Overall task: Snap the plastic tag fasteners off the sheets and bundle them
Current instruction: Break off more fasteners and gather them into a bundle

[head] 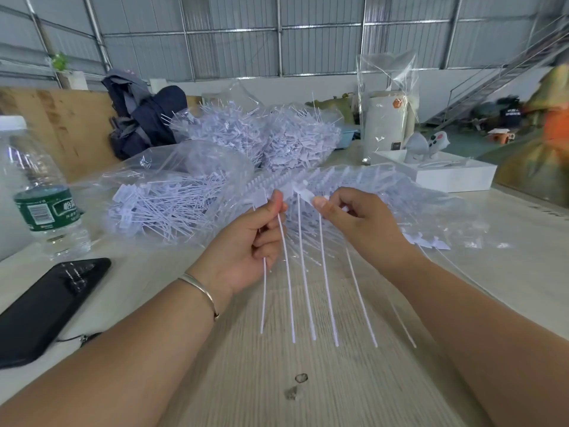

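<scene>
I hold a sheet of white plastic tag fasteners [304,266] above the table, its long thin tails hanging toward me. My left hand [255,241] pinches a flat tag head at the sheet's left end, with one tail running through its curled fingers. My right hand [354,223] pinches the fasteners just right of the middle, thumb on top. A loose pile of snapped-off fasteners [163,208] lies on clear plastic to the left. More fastener sheets [369,180] spread out behind my hands.
A water bottle [43,192] and a black phone [46,303] sit at the left. Bags full of fasteners [261,134] are heaped behind, with a dark bag [144,118], a white box [455,177] and a white cylinder [388,121]. The wood-grain table [308,380] lies below.
</scene>
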### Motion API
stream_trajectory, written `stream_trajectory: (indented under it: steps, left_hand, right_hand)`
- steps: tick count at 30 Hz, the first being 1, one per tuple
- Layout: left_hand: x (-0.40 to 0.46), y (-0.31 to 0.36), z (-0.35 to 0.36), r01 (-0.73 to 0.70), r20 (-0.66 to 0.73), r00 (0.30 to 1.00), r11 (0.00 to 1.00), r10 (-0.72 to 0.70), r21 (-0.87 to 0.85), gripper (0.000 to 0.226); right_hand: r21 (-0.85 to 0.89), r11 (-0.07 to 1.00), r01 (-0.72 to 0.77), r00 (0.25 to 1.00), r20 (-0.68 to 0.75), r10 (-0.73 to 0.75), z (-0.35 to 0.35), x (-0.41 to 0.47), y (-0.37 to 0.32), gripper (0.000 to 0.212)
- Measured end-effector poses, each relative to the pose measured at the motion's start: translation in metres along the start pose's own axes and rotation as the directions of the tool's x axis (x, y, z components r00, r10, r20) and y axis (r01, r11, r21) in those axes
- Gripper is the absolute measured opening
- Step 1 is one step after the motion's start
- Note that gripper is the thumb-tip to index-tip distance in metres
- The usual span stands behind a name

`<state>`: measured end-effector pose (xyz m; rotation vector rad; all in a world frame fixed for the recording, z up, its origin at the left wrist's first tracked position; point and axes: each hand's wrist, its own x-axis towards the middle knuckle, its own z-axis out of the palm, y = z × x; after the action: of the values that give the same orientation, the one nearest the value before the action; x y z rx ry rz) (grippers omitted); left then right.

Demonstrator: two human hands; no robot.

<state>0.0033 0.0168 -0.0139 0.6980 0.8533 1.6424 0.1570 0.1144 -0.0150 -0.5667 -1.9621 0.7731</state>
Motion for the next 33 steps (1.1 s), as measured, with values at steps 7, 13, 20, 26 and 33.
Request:
stream_trajectory:
  steps: [7, 13, 20, 26, 33]
  left_hand:
    - [-0.001, -0.015, 0.005, 0.084, 0.089, 0.992, 0.996, -0.085, 0.021, 0.022]
    - [0.000, -0.007, 0.006, 0.057, -0.030, 0.998, 0.998, -0.056, 0.041, 0.025]
    - [0.003, -0.009, -0.001, 0.104, -0.124, 0.987, 0.994, -0.098, 0.044, 0.026]
    - [0.006, -0.011, -0.003, 0.081, -0.137, 0.987, 0.995, -0.087, -0.051, 0.025]
    - [0.007, -0.009, -0.004, 0.053, -0.171, 0.985, 0.994, -0.036, 0.097, 0.029]
  right_hand:
    - [0.075, 0.997, 0.031, 0.991, 0.125, -0.041, 0.011, -0.006, -0.002, 0.041]
    - [0.018, 0.999, 0.035, 0.994, 0.107, -0.036, 0.013, -0.005, -0.004, 0.040]
    - [-0.004, 0.999, -0.040, 0.995, 0.088, 0.040, 0.007, -0.005, 0.001, 0.031]
    - [-0.057, 0.994, -0.094, 0.990, 0.097, 0.099, 0.007, -0.005, 0.003, 0.026]
    - [-0.132, 0.988, -0.079, 0.992, 0.088, 0.091, 0.004, -0.004, 0.001, 0.019]
